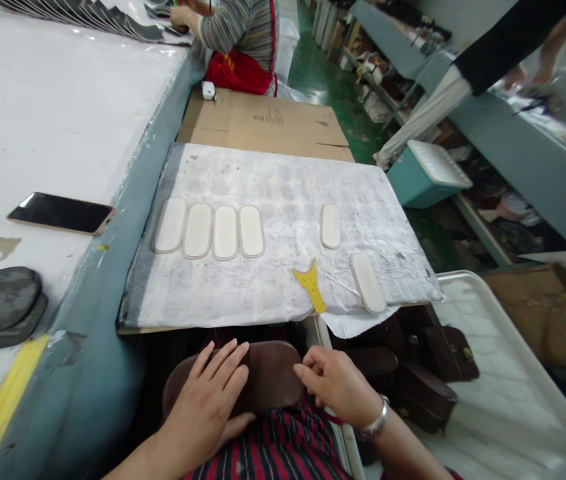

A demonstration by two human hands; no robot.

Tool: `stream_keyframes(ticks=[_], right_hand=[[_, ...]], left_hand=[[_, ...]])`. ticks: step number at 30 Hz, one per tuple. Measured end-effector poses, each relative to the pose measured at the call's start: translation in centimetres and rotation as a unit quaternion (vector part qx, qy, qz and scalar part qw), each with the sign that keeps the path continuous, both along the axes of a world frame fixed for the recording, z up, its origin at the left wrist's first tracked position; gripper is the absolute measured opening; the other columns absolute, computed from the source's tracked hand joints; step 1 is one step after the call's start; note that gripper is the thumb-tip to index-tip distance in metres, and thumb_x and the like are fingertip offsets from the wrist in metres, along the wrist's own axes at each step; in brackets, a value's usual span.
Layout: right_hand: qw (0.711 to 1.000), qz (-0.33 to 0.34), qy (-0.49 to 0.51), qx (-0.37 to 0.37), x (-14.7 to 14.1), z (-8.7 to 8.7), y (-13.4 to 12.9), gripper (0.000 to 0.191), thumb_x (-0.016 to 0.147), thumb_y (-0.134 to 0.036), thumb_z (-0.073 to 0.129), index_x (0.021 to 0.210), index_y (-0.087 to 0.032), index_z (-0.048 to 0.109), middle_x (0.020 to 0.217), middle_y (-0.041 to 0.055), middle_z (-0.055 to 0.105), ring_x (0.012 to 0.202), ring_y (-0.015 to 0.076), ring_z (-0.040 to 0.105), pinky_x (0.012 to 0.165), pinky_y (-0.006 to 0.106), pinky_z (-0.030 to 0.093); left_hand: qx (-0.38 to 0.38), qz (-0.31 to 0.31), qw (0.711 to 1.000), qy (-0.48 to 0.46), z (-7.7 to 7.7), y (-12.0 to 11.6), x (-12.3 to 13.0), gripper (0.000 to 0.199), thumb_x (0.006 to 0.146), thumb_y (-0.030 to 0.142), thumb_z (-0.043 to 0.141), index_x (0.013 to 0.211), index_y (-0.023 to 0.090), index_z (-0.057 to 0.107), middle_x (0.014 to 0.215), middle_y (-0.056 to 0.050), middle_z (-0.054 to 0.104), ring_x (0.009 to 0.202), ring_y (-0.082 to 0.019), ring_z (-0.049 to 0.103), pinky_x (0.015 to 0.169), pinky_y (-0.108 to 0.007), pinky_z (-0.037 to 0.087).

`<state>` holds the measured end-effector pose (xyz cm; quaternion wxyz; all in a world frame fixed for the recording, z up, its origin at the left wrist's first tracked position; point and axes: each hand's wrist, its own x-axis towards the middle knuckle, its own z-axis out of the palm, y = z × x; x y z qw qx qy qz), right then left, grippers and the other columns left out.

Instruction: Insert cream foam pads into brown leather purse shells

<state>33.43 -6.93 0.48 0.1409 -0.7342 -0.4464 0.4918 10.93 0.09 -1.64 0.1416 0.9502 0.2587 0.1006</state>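
On my lap, over striped red and dark cloth, lies a dark brown, smooth oblong piece with rounded ends (275,377); it looks like leather. My left hand (213,400) rests across its middle, fingers stretched out and spread over the surface. At the right end, my right hand (330,380) has its fingers closed in a pinch on the edge. Just beyond my hands is a white-covered board (283,293) bearing several pale oblong pads (225,232). A yellow forked piece (311,287) lies near the board's front edge, with one pad (367,283) to its right.
A white bin (503,373) at right holds several dark brown cases (425,393). To the left, a table (63,120) carries a phone (60,213) and dark oblong pieces (0,303). Cardboard (267,123) lies behind the board. Two people work farther back; a teal tub (425,177) stands right.
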Motion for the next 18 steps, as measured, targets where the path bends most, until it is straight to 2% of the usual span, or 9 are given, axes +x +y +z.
stream_keyframes(ticks=[2,5,11,18], right_hand=[[0.995,-0.036,0.086,-0.043,0.3,-0.7,-0.7,0.026,0.082,-0.04,0.044,0.07,-0.018,0.05,0.055,-0.0021,0.057,0.04,0.0085,0.051,0.037,0.017,0.034],[0.985,-0.08,0.144,-0.059,0.3,-1.9,-1.2,0.024,0.081,-0.038,0.045,0.069,-0.018,0.049,0.053,-0.0025,0.057,0.037,0.0077,0.049,0.033,0.015,0.033],[0.986,-0.098,0.136,-0.021,0.1,-3.0,-1.7,0.024,0.081,-0.037,0.046,0.068,-0.018,0.051,0.051,-0.0025,0.057,0.037,0.0077,0.051,0.032,0.014,0.035],[0.99,-0.081,0.117,0.003,0.3,-2.9,-1.8,0.024,0.082,-0.036,0.045,0.067,-0.018,0.052,0.051,-0.0021,0.058,0.036,0.0078,0.052,0.032,0.014,0.034]], left_hand=[[-0.007,-0.014,1.0,-0.002,0.2,0.1,0.7,0.033,0.069,0.041,0.061,0.093,0.018,0.057,0.125,-0.011,0.051,0.116,-0.028,0.044,0.102,-0.046,0.024],[-0.026,-0.037,0.999,-0.011,0.5,0.2,2.2,0.031,0.069,0.039,0.062,0.091,0.018,0.056,0.124,-0.011,0.052,0.115,-0.026,0.045,0.103,-0.046,0.024],[-0.041,-0.052,0.998,-0.022,0.6,-0.1,4.1,0.03,0.068,0.038,0.063,0.09,0.018,0.057,0.121,-0.012,0.054,0.113,-0.026,0.047,0.1,-0.045,0.029],[-0.032,-0.046,0.998,-0.011,0.4,-0.5,4.4,0.041,0.069,0.038,0.063,0.105,0.019,0.056,0.123,-0.013,0.052,0.114,-0.028,0.046,0.1,-0.05,0.029]])
